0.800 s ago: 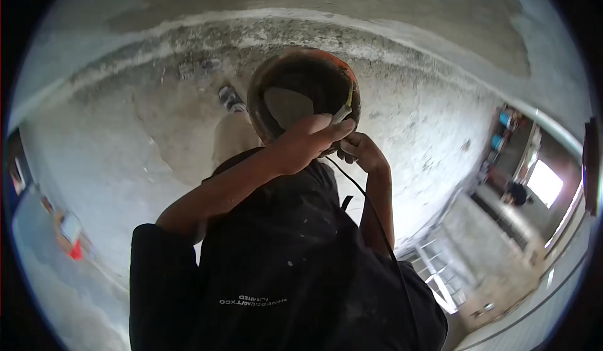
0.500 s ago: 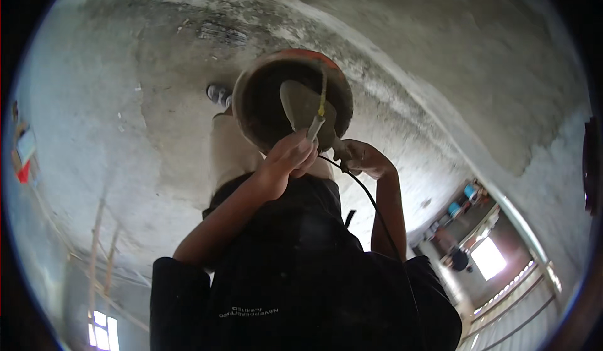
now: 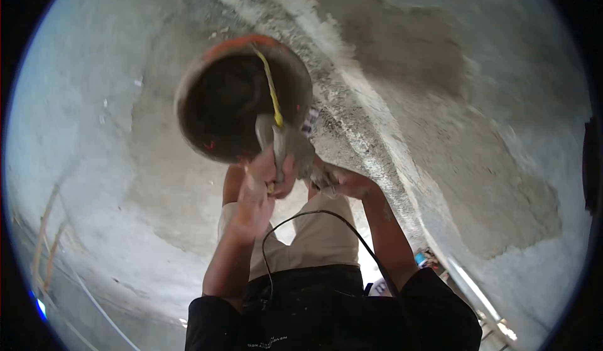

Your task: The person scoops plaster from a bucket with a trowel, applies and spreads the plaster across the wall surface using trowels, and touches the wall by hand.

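A round bucket with an orange rim and a dark inside hangs in front of my legs. Its wire bail, partly yellow, rises to a pale tube grip. My left hand, smeared by motion, is closed around that grip. Just right of it, my right hand holds a trowel coated in grey mortar by its handle. The trowel's blade points toward the bucket and partly lies behind my left hand. What the bucket contains is too dark to make out.
Rough concrete floor surrounds my legs. A pale, crumbly strip runs diagonally at the right, beside a wall with darker damp patches. A black cable loops across my lap. Poles lean at the far left.
The bucket has moved left and farther from my body, its bail still in my left hand. The trowel has come out toward the bucket's near rim. My view has turned.
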Demonstrator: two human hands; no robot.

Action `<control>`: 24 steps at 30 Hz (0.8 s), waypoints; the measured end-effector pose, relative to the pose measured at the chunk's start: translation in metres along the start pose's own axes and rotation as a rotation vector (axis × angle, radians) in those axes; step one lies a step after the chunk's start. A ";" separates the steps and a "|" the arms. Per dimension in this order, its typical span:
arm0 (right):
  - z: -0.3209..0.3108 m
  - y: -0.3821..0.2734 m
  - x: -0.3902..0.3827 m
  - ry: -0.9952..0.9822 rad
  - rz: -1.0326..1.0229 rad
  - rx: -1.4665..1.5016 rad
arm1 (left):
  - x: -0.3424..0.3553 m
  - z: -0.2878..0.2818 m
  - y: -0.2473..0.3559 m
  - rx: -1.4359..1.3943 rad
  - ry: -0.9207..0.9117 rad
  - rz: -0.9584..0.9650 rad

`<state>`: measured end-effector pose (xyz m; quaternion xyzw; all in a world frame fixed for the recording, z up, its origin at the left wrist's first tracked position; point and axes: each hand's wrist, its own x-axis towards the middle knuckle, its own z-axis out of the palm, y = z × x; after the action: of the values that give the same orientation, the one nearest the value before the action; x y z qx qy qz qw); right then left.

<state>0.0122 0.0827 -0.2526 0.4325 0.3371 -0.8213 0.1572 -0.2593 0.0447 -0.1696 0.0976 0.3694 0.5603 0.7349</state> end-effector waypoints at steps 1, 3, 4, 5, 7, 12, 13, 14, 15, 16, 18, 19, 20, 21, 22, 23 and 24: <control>-0.009 0.003 0.019 -0.002 0.065 0.035 | 0.008 -0.016 -0.001 -0.004 -0.009 0.093; -0.020 0.012 0.050 -0.051 0.076 0.105 | 0.018 -0.048 -0.009 -0.022 0.007 0.119; -0.019 0.005 0.065 -0.036 0.012 0.103 | 0.023 -0.063 -0.017 -0.103 0.065 0.139; -0.021 0.003 0.080 -0.020 -0.053 0.105 | 0.028 -0.078 -0.027 -0.186 0.119 0.160; -0.026 0.006 0.113 -0.065 -0.005 0.202 | 0.034 -0.113 -0.057 -0.224 0.175 0.227; -0.035 0.011 0.168 -0.227 0.073 0.215 | 0.052 -0.168 -0.112 -0.397 -0.003 0.475; -0.039 0.013 0.175 -0.235 0.103 0.237 | 0.059 -0.173 -0.120 -0.420 0.000 0.513; -0.043 0.013 0.184 -0.219 0.148 0.194 | 0.065 -0.184 -0.124 -0.420 -0.003 0.506; -0.049 0.019 0.190 -0.216 0.164 0.184 | 0.071 -0.191 -0.129 -0.435 0.006 0.514; -0.056 0.026 0.195 -0.162 0.143 0.108 | 0.077 -0.196 -0.133 -0.454 0.014 0.506; -0.067 0.028 0.201 -0.103 0.125 0.025 | 0.085 -0.197 -0.145 -0.539 0.013 0.501; -0.071 0.024 0.202 -0.062 0.127 -0.024 | 0.092 -0.198 -0.150 -0.549 0.012 0.505; -0.075 0.022 0.204 -0.020 0.127 -0.072 | 0.099 -0.198 -0.151 -0.562 0.006 0.527; -0.079 0.021 0.204 -0.013 0.138 -0.071 | 0.102 -0.196 -0.152 -0.578 0.008 0.541; -0.083 0.020 0.206 0.000 0.128 -0.024 | 0.105 -0.195 -0.152 -0.589 0.009 0.536; -0.086 0.020 0.206 0.014 0.115 0.023 | 0.107 -0.195 -0.151 -0.590 0.021 0.536; -0.089 0.020 0.207 0.029 0.114 0.014 | 0.112 -0.197 -0.151 -0.594 0.019 0.546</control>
<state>-0.0421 0.1367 -0.4655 0.4640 0.3085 -0.8069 0.1959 -0.2625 0.0385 -0.4419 -0.0296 0.1588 0.8182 0.5518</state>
